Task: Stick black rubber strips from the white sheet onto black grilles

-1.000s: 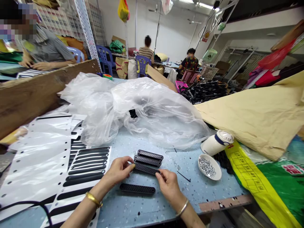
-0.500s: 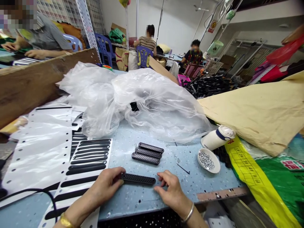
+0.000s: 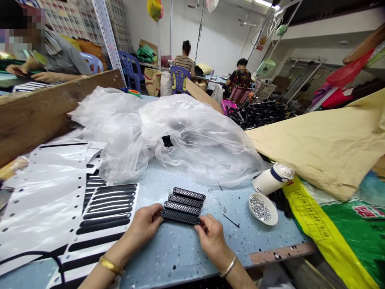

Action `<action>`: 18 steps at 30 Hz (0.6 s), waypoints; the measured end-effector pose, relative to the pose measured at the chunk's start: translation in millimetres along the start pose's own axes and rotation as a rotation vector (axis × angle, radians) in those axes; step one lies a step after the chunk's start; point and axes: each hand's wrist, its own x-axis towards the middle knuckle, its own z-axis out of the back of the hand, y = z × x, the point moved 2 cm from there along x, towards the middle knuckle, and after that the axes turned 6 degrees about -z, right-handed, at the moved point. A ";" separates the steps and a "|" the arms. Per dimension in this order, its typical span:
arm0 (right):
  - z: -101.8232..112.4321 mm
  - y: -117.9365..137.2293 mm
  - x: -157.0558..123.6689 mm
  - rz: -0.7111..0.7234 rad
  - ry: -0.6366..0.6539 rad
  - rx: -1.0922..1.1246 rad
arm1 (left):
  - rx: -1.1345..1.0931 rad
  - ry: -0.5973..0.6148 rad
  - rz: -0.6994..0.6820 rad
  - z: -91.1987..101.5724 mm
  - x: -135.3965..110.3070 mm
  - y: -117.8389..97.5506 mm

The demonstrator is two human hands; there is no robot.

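A black perforated strip (image 3: 180,217) with rounded ends lies between my hands, nearest me in a row of similar strips. My left hand (image 3: 148,221) pinches its left end between thumb and fingers. At the other end, my right hand (image 3: 210,233) has its thumb and fingertips closed on the tip. Just beyond it, three more black mesh-patterned strips (image 3: 189,194) lie side by side on the blue speckled table (image 3: 168,257). Left of my left hand is a white sheet carrying long black adhesive-looking strips (image 3: 99,235).
Crumpled clear plastic (image 3: 192,132) covers the table's back. On the right are a white bowl of small silvery pieces (image 3: 261,208), a white bottle (image 3: 272,178) and a thin black piece (image 3: 231,220). A wooden board (image 3: 54,104) borders the left; a co-worker (image 3: 66,56) sits beyond it.
The held strip has moved away from me, up against the other three strips. My right hand has closed on its right end. The view has tilted slightly upward.
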 end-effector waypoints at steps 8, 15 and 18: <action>20.1 -7.7 29.6 0.032 -0.174 0.021 | -0.117 -0.328 -0.005 2.5 16.2 16.1; -4.1 12.2 51.3 0.273 -0.104 -0.123 | -0.084 -0.312 -0.150 -20.8 41.5 -9.4; -3.0 23.6 54.6 0.348 0.007 -0.166 | -0.061 -0.369 -0.150 -32.4 16.1 4.0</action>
